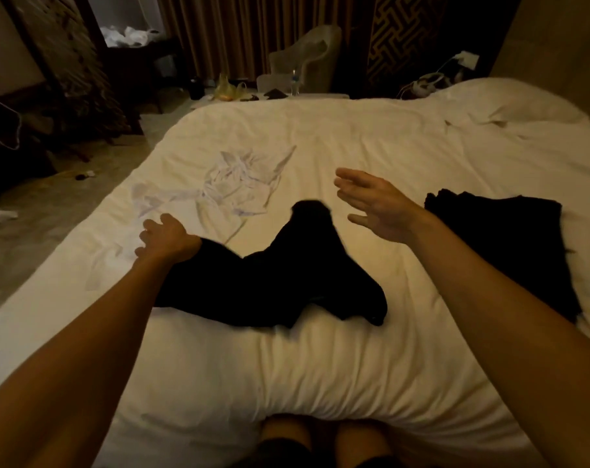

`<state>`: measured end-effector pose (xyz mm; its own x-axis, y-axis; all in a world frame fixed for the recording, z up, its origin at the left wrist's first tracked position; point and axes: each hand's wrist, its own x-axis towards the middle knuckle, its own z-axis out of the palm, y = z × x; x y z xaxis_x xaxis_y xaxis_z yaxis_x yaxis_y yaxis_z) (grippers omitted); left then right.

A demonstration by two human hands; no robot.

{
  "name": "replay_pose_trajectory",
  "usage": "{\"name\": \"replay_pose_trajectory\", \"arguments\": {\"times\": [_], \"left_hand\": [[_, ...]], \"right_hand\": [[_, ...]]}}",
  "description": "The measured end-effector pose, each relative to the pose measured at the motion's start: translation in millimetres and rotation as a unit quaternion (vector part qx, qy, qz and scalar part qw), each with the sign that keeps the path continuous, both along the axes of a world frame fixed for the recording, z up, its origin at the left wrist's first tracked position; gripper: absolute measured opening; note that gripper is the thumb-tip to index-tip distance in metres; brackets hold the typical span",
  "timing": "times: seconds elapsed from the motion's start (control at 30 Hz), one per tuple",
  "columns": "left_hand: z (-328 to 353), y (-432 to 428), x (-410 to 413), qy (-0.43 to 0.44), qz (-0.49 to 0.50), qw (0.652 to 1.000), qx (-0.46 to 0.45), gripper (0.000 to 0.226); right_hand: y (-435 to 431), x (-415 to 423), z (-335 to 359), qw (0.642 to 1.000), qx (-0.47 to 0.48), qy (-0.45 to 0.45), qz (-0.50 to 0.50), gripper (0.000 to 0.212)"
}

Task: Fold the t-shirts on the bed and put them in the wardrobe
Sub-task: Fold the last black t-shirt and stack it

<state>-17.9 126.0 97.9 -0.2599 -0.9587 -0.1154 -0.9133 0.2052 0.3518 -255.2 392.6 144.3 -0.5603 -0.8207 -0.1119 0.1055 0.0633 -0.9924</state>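
A crumpled black t-shirt [280, 278] lies across the middle of the white bed [320, 366], one part raised and blurred near its top. My left hand [165, 236] grips its left edge, fingers curled down onto the cloth. Above and to the right of the shirt, my right hand [378, 204] hovers with straight, spread fingers and holds nothing. A second black garment [510, 241] lies flat at the right, partly behind my right forearm. A crumpled white t-shirt [232, 187] lies beyond my left hand.
Pillows [510, 103] sit at the far right corner of the bed. Past the bed's far edge stand a low table with bottles and bags [253, 91], a pale armchair [307, 55] and curtains. The floor [50, 204] on the left holds scattered bits. My knees [320, 440] touch the near edge.
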Motion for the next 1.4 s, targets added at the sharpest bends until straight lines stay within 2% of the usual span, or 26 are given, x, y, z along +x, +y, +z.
{"name": "replay_pose_trajectory", "arguments": {"times": [0.1,0.17,0.23,0.3,0.4,0.43,0.5,0.53,0.6,0.63,0.7,0.8,0.87,0.97,1.07,1.23,1.33,1.4], "left_hand": [[-12,2,-23,0.028,-0.074,0.997,-0.021,0.066],[-21,13,-42,0.086,-0.169,0.981,-0.043,0.062],[-29,38,-64,0.141,-0.281,0.948,-0.054,0.058],[-38,70,-88,0.148,-0.396,0.906,-0.021,0.054],[-58,114,-117,0.043,-0.523,0.85,0.043,0.036],[-66,126,-123,-0.001,-0.557,0.829,0.053,0.037],[-85,139,-127,-0.074,-0.588,0.803,0.061,0.057],[-93,140,-126,-0.094,-0.587,0.803,0.055,0.065],[-108,136,-122,-0.086,-0.572,0.815,0.042,0.059],[-111,133,-119,-0.064,-0.565,0.822,0.038,0.047],[-109,130,-115,0.004,-0.543,0.839,0.036,0.028],[-93,124,-109,0.09,-0.494,0.863,0.059,0.021],[-79,117,-105,0.126,-0.457,0.878,0.064,0.021],[-51,112,-99,0.174,-0.41,0.895,0.022,0.017],[-17,115,-91,0.254,-0.375,0.891,-0.007,0.016],[47,120,-69,0.368,-0.309,0.876,0.045,0.025],[77,122,-52,0.393,-0.304,0.867,0.05,0.023],[89,124,-40,0.391,-0.304,0.868,0.046,0.02]], "right_hand": [[-1,-16,-31,0.997,0.022,0.023,-0.068,0.025],[9,-25,-54,0.983,0.113,0.095,-0.11,0.018],[27,-32,-82,0.958,0.226,0.161,-0.077,0.019],[48,-36,-106,0.925,0.326,0.193,-0.001,0.022],[71,-33,-127,0.884,0.412,0.192,0.115,0.028],[75,-31,-132,0.875,0.422,0.19,0.143,0.029],[81,-27,-142,0.867,0.419,0.204,0.179,0.039],[83,-24,-148,0.861,0.412,0.231,0.188,0.045],[83,-18,-159,0.852,0.391,0.304,0.169,0.049],[82,-15,-163,0.857,0.37,0.326,0.147,0.043],[80,-12,-170,0.889,0.308,0.325,0.097,0.023],[75,-10,-159,0.944,0.21,0.253,0.003,0.01],[70,-6,-137,0.97,0.174,0.164,-0.042,0.012],[65,2,-105,0.989,0.127,0.03,-0.069,0.016],[64,14,-77,0.994,0.077,-0.004,-0.075,0.017],[62,38,-35,0.995,0.01,0.04,-0.095,0.035],[65,50,-19,0.996,-0.02,0.061,-0.069,0.073],[70,57,-13,0.998,-0.01,0.056,-0.001,0.083]]}}
